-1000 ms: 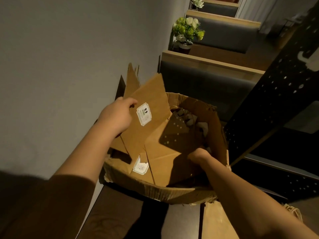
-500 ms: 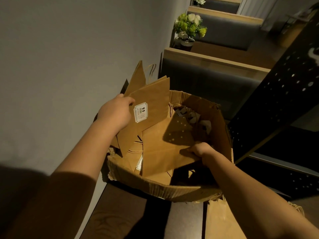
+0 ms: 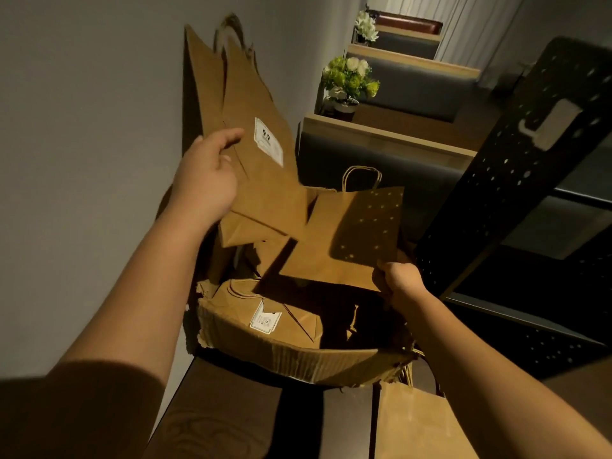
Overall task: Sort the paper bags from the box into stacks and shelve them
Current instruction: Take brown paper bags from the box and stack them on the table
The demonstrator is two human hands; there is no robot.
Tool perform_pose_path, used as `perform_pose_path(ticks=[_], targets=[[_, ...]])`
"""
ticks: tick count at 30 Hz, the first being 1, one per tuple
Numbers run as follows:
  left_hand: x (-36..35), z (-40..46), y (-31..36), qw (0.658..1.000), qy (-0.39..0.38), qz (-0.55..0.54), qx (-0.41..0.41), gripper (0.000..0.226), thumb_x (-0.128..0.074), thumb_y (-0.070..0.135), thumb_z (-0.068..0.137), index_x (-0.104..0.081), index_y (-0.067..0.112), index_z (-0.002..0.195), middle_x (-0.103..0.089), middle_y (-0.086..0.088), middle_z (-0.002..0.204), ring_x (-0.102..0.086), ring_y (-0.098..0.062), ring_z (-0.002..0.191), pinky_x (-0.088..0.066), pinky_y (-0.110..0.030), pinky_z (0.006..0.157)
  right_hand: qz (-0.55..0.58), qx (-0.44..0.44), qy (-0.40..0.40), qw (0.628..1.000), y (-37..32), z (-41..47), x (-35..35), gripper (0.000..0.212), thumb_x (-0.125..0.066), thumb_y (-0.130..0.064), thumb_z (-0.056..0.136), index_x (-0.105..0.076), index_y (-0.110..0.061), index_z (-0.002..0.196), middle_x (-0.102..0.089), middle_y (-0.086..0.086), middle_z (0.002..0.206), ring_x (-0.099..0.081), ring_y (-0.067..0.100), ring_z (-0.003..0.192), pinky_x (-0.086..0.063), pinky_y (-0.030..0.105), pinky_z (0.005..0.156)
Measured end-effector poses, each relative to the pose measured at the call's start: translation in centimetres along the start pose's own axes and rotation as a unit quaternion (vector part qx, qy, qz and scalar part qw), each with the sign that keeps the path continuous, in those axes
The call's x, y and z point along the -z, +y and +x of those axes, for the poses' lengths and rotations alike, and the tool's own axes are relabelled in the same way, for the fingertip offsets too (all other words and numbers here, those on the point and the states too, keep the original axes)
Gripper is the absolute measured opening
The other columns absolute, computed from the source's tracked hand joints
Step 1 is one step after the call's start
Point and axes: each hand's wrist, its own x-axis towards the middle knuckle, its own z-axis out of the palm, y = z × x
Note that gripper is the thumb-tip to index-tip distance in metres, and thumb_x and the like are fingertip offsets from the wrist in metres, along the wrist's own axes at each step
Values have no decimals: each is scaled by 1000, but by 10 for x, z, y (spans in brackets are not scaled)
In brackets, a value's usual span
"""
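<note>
Two hands: both bare, both raised above the cardboard box (image 3: pixel 298 356), each gripping flat brown paper bags.
Left hand (image 3: pixel 207 180): up and to the left of the box, near the grey wall (image 3: pixel 82 127); thumb on the near face, fingers curled round the far edge, closed on a fanned bundle of bags.
Fanned bundle (image 3: pixel 261 180): several bags overlapping and tilted, their tops pointing up along the wall, folded bottoms hanging just over the box's far-left side; the front bag bears a white label (image 3: pixel 268 145) printed with dark digits.
Right hand (image 3: pixel 399 279): over the right side of the box; fingers pinched shut on the lower right corner of a single bag.
Single bag (image 3: pixel 351 236): held nearly flat over the middle of the box, twisted-paper handles sticking up at its far end, dots of light speckled on its face; its left edge slips under the bundle.
Bags in the box (image 3: pixel 265 313): more lie flat inside against the near-left wall, one showing a white label.
Cardboard box: torn, ragged rim; it sits on a dark wooden surface (image 3: pixel 231 409).
Bag outside (image 3: pixel 420 422): lying on the surface in front of the box, to the right.
Black perforated shelf frame (image 3: pixel 516 180): right of the box.
Flower pot (image 3: pixel 347 84): well beyond the box, on a wooden ledge.
</note>
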Motion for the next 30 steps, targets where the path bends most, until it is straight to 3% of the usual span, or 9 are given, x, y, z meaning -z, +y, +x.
perform_pose_path(ticks=[2, 5, 7, 10, 16, 21, 25, 27, 30], targets=[[-3, -5, 7, 996, -14, -80, 21, 46, -34, 9, 103, -49, 36, 138, -46, 11, 137, -48, -7, 119, -45, -23, 94, -1, -1, 1, 1000, -2, -8, 2, 11, -44, -6, 99, -52, -13, 101, -38, -3, 45, -34, 9, 33, -28, 22, 36], [-20, -13, 9, 977, -79, -179, 86, 52, -37, 4, 101, -45, 37, 141, -51, 11, 130, -58, -7, 104, -50, -19, 73, 29, -8, -28, 999, -10, -19, 2, 19, -52, -11, 98, -52, -13, 79, -50, 1, 60, -49, 12, 54, -42, 27, 55], [-34, -22, 3, 961, -127, -212, 125, 59, -40, 3, 101, -32, 37, 148, -46, 3, 142, -57, -11, 108, -51, -25, 77, 68, 7, -72, 995, -19, -33, 2, 12, -49, -9, 98, -58, -14, 93, -63, 4, 78, -61, 17, 73, -51, 29, 59], [-47, -35, -8, 952, -151, -211, 164, 70, -40, 3, 101, -11, 38, 154, -32, 1, 154, -46, -13, 120, -46, -31, 92, 79, 41, -117, 989, -31, -44, 6, 24, -48, -12, 99, -56, -23, 119, -68, 5, 97, -66, 21, 89, -53, 32, 66], [-50, -32, -20, 905, -136, -298, 270, 83, -45, -1, 98, -4, 47, 151, -35, -3, 151, -51, -27, 122, -50, -50, 96, 89, 34, -150, 984, -42, -52, 6, 19, -55, -20, 96, -60, -19, 115, -71, 7, 90, -73, 21, 77, -57, 33, 64], [-50, -23, -8, 963, -123, -193, 143, 80, -41, -4, 97, -6, 41, 153, -34, 0, 149, -47, -19, 120, -47, -43, 100, 138, -89, -56, 985, -14, -26, -21, 21, -50, -21, 98, -66, -10, 106, -70, 11, 99, -67, 29, 91, -54, 37, 62], [-58, -22, -9, 993, -117, 6, 26, 58, -38, 2, 98, -38, 33, 147, -44, 0, 144, -51, -22, 121, -48, -34, 95, -11, -181, -34, 983, 25, -13, -47, 23, -46, -18, 97, -52, -4, 114, -51, 14, 96, -50, 30, 90, -49, 47, 83], [-59, -20, -15, 983, -101, 149, -24, 55, -42, 3, 96, -44, 29, 144, -46, -2, 141, -55, -27, 115, -51, -35, 87, -52, -218, -35, 974, 36, -12, -53, 31, -47, -19, 96, -48, -3, 123, -47, 15, 94, -49, 33, 88, -48, 53, 91], [-58, -14, -29, 965, -105, 236, -49, 58, -50, 4, 92, -43, 27, 145, -47, -4, 141, -58, -31, 111, -53, -42, 86, -55, -242, -53, 967, 38, -5, -53, 39, -51, -17, 95, -44, -5, 132, -46, 19, 124, -46, 39, 115, -47, 50, 88]])
